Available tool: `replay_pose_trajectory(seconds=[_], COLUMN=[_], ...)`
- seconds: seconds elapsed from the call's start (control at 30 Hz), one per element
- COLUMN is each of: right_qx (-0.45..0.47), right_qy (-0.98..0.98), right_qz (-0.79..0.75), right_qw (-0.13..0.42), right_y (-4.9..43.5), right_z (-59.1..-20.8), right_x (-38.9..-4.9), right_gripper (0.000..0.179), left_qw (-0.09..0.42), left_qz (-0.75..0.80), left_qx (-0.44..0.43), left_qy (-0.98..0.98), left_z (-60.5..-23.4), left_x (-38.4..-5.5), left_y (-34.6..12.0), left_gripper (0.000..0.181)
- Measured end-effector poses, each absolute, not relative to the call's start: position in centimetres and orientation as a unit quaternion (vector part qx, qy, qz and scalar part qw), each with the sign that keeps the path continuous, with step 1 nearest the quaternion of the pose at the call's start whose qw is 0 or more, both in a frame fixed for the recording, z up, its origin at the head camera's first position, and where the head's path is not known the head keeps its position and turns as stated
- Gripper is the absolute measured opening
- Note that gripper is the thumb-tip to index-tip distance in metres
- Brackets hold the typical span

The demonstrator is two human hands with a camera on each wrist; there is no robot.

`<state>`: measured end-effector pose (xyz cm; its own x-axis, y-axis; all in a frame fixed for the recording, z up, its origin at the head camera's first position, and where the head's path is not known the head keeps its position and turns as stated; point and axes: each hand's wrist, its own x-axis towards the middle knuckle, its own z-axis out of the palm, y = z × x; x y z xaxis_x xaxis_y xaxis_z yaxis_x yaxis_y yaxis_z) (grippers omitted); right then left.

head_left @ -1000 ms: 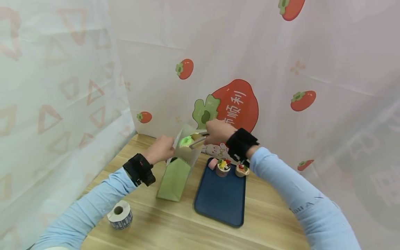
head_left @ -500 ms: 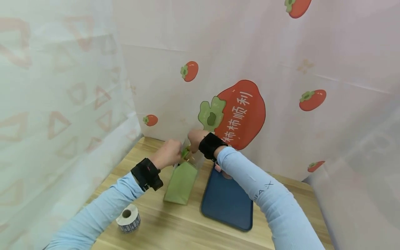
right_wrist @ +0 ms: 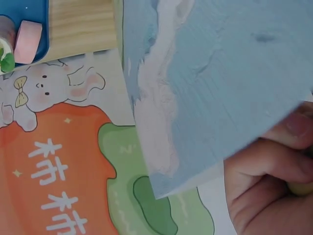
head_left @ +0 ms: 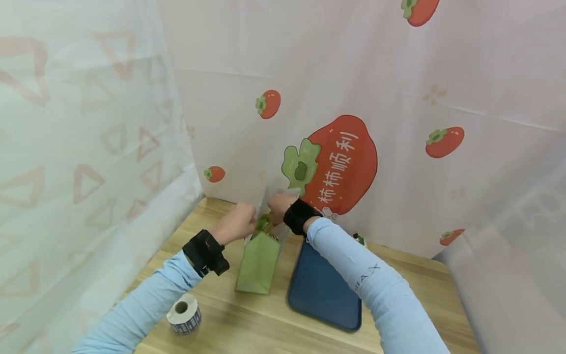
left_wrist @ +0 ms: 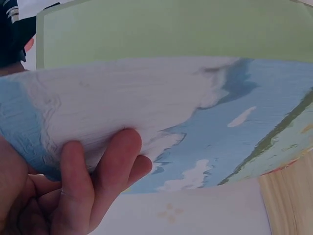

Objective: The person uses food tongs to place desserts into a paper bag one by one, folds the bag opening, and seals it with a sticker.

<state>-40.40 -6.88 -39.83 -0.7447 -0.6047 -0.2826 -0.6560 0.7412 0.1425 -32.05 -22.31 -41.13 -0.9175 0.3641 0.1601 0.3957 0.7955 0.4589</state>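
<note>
A paper bag [head_left: 258, 270], green on the side and printed with sky and clouds on another face, stands upright on the wooden table. My left hand [head_left: 235, 223] grips its upper edge at the left; in the left wrist view the fingers [left_wrist: 122, 156] lie against the printed wall [left_wrist: 98, 98]. At the bag's mouth is my right hand [head_left: 280, 206], fingers curled around tongs that are mostly hidden; a yellowish bit shows at the fingers [right_wrist: 274, 161] in the right wrist view. Something green, the donut [head_left: 264, 223], shows just inside the mouth, partly covered by the hands.
To the right of the bag lies a dark blue tray [head_left: 325, 290], partly under my right forearm. A cupcake [head_left: 360, 240] and a pink block [right_wrist: 28, 41] are at its far end. A label roll [head_left: 183, 314] stands near my left forearm. Printed curtains hang behind and at both sides.
My right hand has moved left and down, carrying the green donut in the tongs from above the bag into its mouth. The left hand keeps its hold on the bag's edge.
</note>
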Motion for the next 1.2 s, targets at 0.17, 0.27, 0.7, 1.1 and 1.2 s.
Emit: replay_pose_trajectory(seconds=[0.17,0.27,0.7,1.1,1.2], right_qx=[-0.359,-0.373,-0.355,-0.296,-0.261], right_qy=[0.917,0.913,0.931,0.920,0.930], right_qz=[0.111,0.089,-0.055,-0.236,-0.226], right_qw=[0.137,0.138,0.063,-0.099,-0.123], right_y=[-5.3,-3.8,4.4,14.3,16.6], right_z=[-37.1,-35.1,-29.7,-32.2,-34.0], right_x=[-39.1,-38.4,-35.0,-27.2,-25.8], right_gripper=[0.034,0.029,0.030,0.044,0.048], left_qw=[0.030,0.025,0.020,-0.001,0.006], left_qz=[-0.244,-0.246,-0.245,-0.256,-0.253], left_qx=[-0.199,-0.197,-0.175,-0.178,-0.175], left_qy=[-0.949,-0.949,-0.953,-0.950,-0.952], left_z=[-40.9,-41.0,-41.1,-41.1,-41.0], left_x=[-32.0,-32.0,-32.1,-32.2,-32.2], left_y=[-22.6,-22.7,-22.8,-22.6,-23.0], left_gripper=[0.023,0.022,0.021,0.015,0.016])
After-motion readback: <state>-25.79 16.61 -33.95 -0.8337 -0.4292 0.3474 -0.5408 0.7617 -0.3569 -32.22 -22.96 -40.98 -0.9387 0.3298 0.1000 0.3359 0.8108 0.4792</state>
